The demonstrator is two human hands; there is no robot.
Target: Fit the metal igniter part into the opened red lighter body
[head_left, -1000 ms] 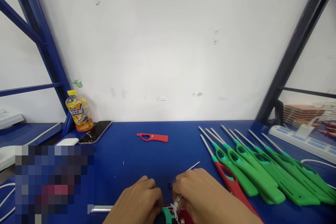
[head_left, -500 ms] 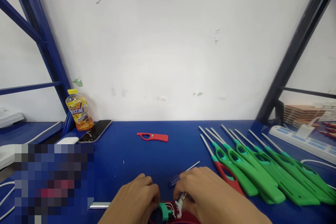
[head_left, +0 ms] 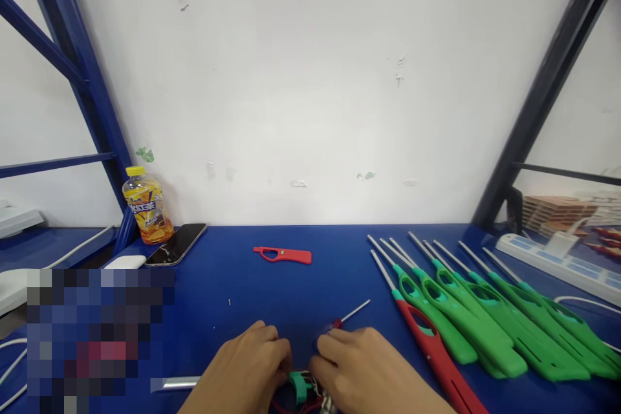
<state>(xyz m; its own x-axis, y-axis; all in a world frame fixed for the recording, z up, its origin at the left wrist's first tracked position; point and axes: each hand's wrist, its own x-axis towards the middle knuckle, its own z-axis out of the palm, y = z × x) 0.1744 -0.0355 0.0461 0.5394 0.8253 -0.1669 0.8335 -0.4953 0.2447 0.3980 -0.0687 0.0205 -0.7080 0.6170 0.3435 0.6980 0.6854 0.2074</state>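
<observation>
My left hand [head_left: 259,359] is closed at the bottom centre, its fingers curled at a red lighter casing [head_left: 281,406] mostly out of sight. A green trigger piece [head_left: 301,388] shows between the two hands, with thin white wires beside it. My right hand [head_left: 352,365] is closed too, fingertips bent down over a small metallic lighter part [head_left: 328,403]; its fingers hide most of it. Just beyond this hand lies a screwdriver [head_left: 354,310], its handle partly covered. To the left a silver tube [head_left: 182,382] runs behind my left wrist.
Several green lighters [head_left: 495,323] and a red lighter [head_left: 436,356] lie on the right. A red lighter casing half [head_left: 286,255] rests further back. On the left are a phone [head_left: 177,244] and a drink bottle [head_left: 148,207]; a power strip [head_left: 567,265] sits far right.
My right hand has drawn back slightly left and down, with the metallic part lowered. More of the red lighter on the right shows. My left hand has hardly moved.
</observation>
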